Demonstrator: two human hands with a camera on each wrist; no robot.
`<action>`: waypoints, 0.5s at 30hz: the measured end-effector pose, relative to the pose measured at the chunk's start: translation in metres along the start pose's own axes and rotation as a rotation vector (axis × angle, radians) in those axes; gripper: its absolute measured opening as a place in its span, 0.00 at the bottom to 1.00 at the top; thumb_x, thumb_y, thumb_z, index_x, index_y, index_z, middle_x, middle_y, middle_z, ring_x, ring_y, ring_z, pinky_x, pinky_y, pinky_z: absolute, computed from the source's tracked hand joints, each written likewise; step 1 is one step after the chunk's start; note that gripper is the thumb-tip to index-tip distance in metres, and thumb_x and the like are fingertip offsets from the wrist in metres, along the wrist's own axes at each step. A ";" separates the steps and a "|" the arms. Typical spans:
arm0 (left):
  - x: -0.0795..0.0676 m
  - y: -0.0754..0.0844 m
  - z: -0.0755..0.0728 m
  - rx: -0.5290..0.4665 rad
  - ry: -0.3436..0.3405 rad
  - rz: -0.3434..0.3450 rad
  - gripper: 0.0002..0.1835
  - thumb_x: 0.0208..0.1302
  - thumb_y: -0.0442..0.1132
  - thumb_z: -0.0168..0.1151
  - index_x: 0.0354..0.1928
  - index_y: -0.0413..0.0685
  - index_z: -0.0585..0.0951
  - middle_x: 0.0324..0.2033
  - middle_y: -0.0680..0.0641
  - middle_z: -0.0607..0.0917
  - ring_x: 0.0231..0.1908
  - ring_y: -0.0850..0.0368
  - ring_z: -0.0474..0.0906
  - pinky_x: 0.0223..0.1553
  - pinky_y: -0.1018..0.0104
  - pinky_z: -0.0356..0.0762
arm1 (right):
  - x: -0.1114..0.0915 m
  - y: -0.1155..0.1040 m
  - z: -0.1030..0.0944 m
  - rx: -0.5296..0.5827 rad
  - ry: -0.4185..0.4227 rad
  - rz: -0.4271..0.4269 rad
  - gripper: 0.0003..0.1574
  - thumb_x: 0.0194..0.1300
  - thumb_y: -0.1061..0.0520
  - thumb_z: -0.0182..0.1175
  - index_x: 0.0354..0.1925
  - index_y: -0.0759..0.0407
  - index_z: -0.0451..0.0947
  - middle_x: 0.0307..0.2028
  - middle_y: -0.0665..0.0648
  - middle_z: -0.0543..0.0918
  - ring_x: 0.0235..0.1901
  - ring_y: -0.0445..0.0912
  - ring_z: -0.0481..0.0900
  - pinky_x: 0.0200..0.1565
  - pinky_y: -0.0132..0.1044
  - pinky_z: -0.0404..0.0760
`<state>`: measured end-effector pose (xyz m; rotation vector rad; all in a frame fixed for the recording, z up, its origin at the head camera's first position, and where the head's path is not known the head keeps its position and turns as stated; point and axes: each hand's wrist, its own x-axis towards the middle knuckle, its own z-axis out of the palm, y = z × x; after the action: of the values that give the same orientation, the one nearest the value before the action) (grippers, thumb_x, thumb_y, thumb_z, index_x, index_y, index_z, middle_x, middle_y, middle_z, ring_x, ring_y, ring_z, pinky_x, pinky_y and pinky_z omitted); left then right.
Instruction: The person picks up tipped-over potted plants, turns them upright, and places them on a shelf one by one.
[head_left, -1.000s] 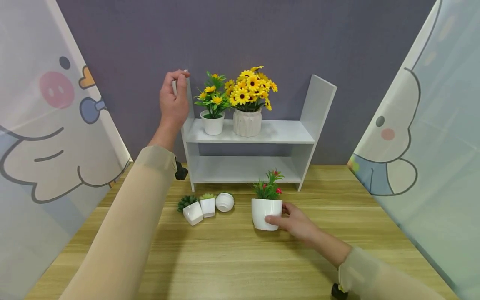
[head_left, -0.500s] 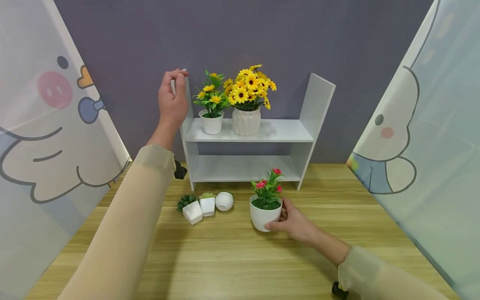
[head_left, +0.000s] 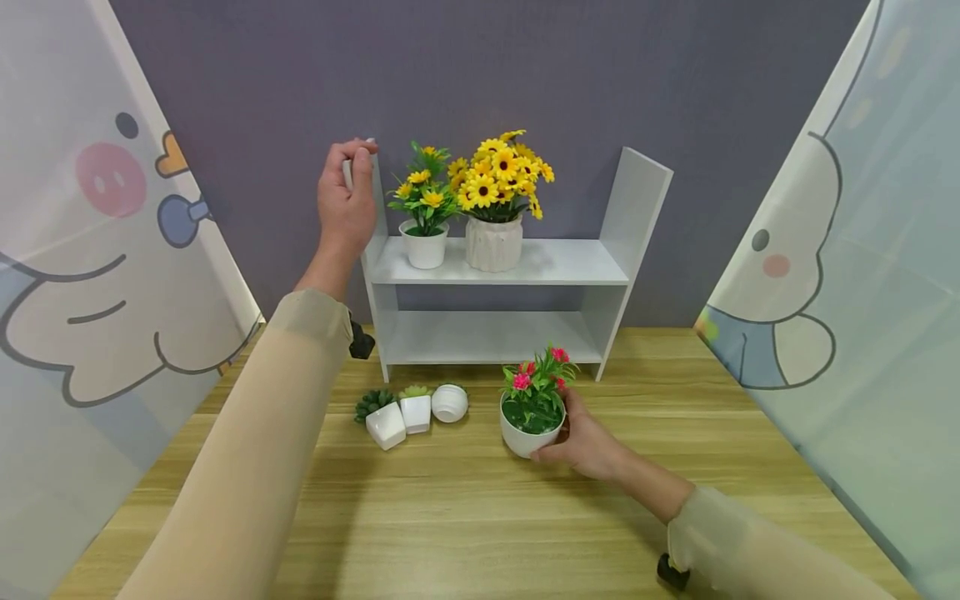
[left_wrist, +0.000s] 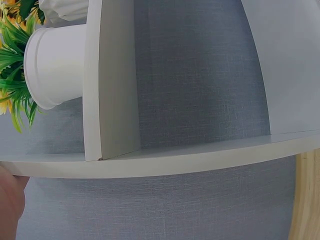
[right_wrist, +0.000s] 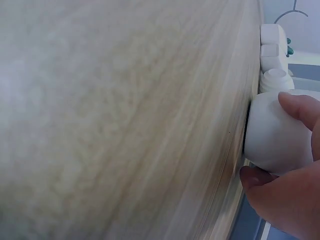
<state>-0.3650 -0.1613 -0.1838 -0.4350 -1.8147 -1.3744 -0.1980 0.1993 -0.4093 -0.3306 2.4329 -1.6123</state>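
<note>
My left hand point(head_left: 347, 200) grips the upper end of the left side panel of a white two-tier shelf point(head_left: 480, 282). In the left wrist view, part of that hand point(left_wrist: 9, 207) shows at the panel's edge. Down on the right, my right hand point(head_left: 596, 442) holds a potted plant with pink-red flowers point(head_left: 534, 407) by the side of its round white pot, thumb in front and fingers behind. The pot tips slightly so its green inside faces me. Close to the wooden tabletop, the white pot point(right_wrist: 277, 135) shows between thumb and fingers in the right wrist view.
On the upper shelf board stand a small yellow-flowered plant point(head_left: 426, 242) and a ribbed white pot of yellow daisies point(head_left: 495, 242). Left of my right hand, three small white succulent pots point(head_left: 416, 414) lie tipped on the table point(head_left: 450, 517). Cartoon-printed curtains point(head_left: 97, 275) flank both sides.
The pink-flowered plant has tilted toward me, so its blooms and the inside of its pot now show. My left hand stays on the shelf panel.
</note>
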 end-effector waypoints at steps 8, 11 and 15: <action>-0.002 0.004 -0.001 -0.007 0.001 0.007 0.18 0.89 0.44 0.48 0.63 0.38 0.78 0.71 0.42 0.80 0.81 0.61 0.65 0.81 0.72 0.59 | 0.004 0.000 -0.001 -0.062 -0.005 0.024 0.83 0.52 0.60 0.87 0.85 0.69 0.38 0.82 0.75 0.57 0.80 0.68 0.64 0.82 0.62 0.58; -0.009 0.017 -0.002 -0.007 0.002 0.003 0.18 0.89 0.43 0.47 0.63 0.36 0.77 0.70 0.40 0.79 0.82 0.59 0.65 0.82 0.71 0.59 | 0.005 0.002 -0.004 -0.076 -0.035 0.012 0.85 0.53 0.57 0.86 0.86 0.68 0.35 0.83 0.75 0.56 0.81 0.66 0.62 0.84 0.63 0.52; -0.012 0.027 -0.003 -0.011 0.000 -0.004 0.18 0.89 0.43 0.47 0.63 0.36 0.77 0.70 0.39 0.79 0.82 0.59 0.65 0.82 0.71 0.58 | 0.007 0.008 -0.009 -0.036 -0.098 -0.020 0.78 0.56 0.60 0.81 0.85 0.68 0.37 0.79 0.75 0.64 0.77 0.63 0.70 0.79 0.52 0.65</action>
<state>-0.3373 -0.1523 -0.1753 -0.4368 -1.8095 -1.3879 -0.2076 0.2083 -0.4131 -0.4301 2.3953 -1.5246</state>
